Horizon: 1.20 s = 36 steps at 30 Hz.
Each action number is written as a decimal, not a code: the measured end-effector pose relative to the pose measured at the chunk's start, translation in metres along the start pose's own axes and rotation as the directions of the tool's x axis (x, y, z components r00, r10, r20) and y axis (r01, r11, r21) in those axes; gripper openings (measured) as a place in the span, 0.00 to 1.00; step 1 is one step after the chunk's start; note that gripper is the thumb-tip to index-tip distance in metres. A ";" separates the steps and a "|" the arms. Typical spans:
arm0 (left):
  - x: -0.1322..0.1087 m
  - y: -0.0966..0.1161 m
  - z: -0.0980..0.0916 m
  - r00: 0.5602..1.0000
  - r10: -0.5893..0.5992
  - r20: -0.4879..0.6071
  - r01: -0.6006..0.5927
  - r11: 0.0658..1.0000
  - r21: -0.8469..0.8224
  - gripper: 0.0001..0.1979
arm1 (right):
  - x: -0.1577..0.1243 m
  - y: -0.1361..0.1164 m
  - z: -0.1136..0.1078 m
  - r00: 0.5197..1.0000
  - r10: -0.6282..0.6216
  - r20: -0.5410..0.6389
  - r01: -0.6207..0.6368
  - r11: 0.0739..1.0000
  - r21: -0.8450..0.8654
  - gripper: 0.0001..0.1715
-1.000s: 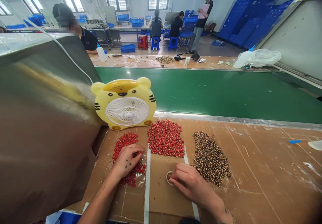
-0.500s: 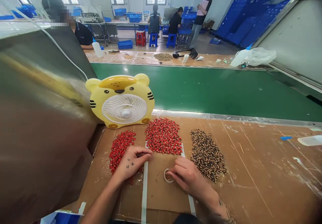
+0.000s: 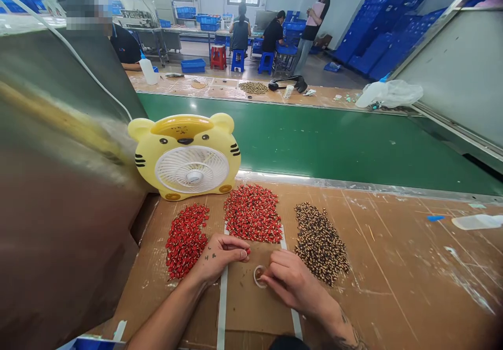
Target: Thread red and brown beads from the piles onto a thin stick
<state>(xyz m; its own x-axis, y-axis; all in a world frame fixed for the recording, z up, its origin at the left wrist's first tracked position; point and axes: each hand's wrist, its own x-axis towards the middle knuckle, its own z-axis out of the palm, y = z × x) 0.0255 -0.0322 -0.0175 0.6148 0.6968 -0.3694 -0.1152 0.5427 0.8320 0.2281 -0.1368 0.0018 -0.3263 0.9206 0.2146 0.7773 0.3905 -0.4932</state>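
Observation:
My left hand (image 3: 223,255) pinches a small red piece (image 3: 248,252) between thumb and forefinger, above the cardboard. The fingertips of my right hand (image 3: 293,276) are pressed together at the right side of a small round clear dish (image 3: 259,276) with a pale rim. Whatever those fingers hold, if anything, is hidden. Left of my left hand lies a pile of red pieces (image 3: 184,240). Straight ahead is another heap, of red pieces with pale tips (image 3: 253,214). Small black-and-tan pieces (image 3: 322,245) are piled to the right of my right hand.
A yellow tiger-faced fan (image 3: 188,156) stands behind the piles, before a green conveyor belt (image 3: 314,140). A metal housing (image 3: 58,193) rises on the left. A white bottle (image 3: 477,221) lies at right. Across the belt sits a person (image 3: 126,46); others are farther back.
My left hand has come away from the left red pile towards the middle, and a red piece now shows in its fingertips. My right hand stays at the dish. The view has shifted slightly.

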 end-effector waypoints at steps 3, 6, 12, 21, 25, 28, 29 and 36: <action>-0.001 0.000 0.001 1.000 -0.002 0.006 0.003 0.999 -0.043 0.11 | 0.001 0.001 -0.011 0.997 0.068 -0.048 -0.062 0.991 0.119 0.19; -0.002 0.000 0.001 1.000 0.003 0.015 -0.002 0.997 -0.074 0.11 | 0.004 -0.001 -0.021 0.965 0.188 -0.184 -0.136 0.955 0.265 0.18; -0.002 -0.001 0.000 0.999 0.007 0.046 -0.004 0.998 -0.056 0.09 | 0.019 -0.010 -0.020 0.910 0.248 -0.331 -0.119 0.924 0.365 0.15; -0.005 0.003 0.002 0.998 0.010 0.069 -0.007 0.999 -0.044 0.08 | 0.025 -0.010 -0.012 0.917 0.223 -0.332 -0.100 0.931 0.351 0.13; -0.004 0.002 0.002 0.998 0.009 0.068 -0.005 0.999 -0.052 0.09 | 0.026 -0.012 -0.011 0.917 0.215 -0.337 -0.092 0.934 0.346 0.13; -0.005 0.002 0.002 0.998 0.011 0.067 -0.007 0.999 -0.049 0.09 | 0.027 -0.013 -0.011 0.918 0.209 -0.338 -0.086 0.934 0.346 0.13; -0.005 0.002 0.002 0.998 0.011 0.065 -0.008 0.999 -0.049 0.09 | 0.027 -0.013 -0.011 0.917 0.207 -0.340 -0.083 0.935 0.345 0.12; -0.006 0.004 0.004 0.998 0.013 0.054 -0.012 1.000 -0.025 0.09 | 0.026 -0.012 -0.012 0.914 0.197 -0.354 -0.077 0.942 0.326 0.12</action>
<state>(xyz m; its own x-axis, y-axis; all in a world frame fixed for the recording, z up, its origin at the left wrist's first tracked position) 0.0238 -0.0358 -0.0100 0.6544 0.6778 -0.3353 -0.1421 0.5458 0.8258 0.2164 -0.1175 0.0236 0.0452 0.9166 0.3972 0.5826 0.2988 -0.7558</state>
